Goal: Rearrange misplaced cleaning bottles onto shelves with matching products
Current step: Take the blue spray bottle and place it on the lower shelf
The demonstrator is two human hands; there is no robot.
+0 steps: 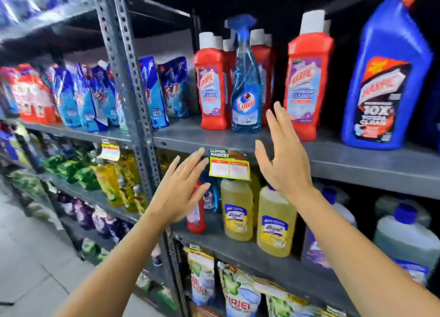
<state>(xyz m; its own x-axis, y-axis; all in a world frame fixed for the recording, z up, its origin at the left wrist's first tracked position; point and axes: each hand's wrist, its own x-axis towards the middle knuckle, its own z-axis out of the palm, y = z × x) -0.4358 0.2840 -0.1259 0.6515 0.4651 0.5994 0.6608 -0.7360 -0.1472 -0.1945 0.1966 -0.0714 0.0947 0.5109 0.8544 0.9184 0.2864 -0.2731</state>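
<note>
A blue Colin spray bottle (245, 88) stands on the upper shelf (345, 155) among red Harpic bottles (212, 83), with another red Harpic bottle (307, 78) to its right. One shelf down, a red bottle (196, 218) and a small blue bottle (212, 197) stand beside yellow cleaner bottles (237, 209). My left hand (181, 185) is open, raised in front of that red bottle and touching nothing. My right hand (283, 155) is open at the upper shelf's front edge, just right of the spray bottle, holding nothing.
A large blue Harpic bottle (385, 78) stands at the far right. Blue and red pouches (95, 97) fill the left shelf bay behind a grey steel upright (133, 78). A yellow price tag (229, 168) hangs off the shelf edge. Detergent packs (240, 297) sit below; tiled floor (31, 257) lies left.
</note>
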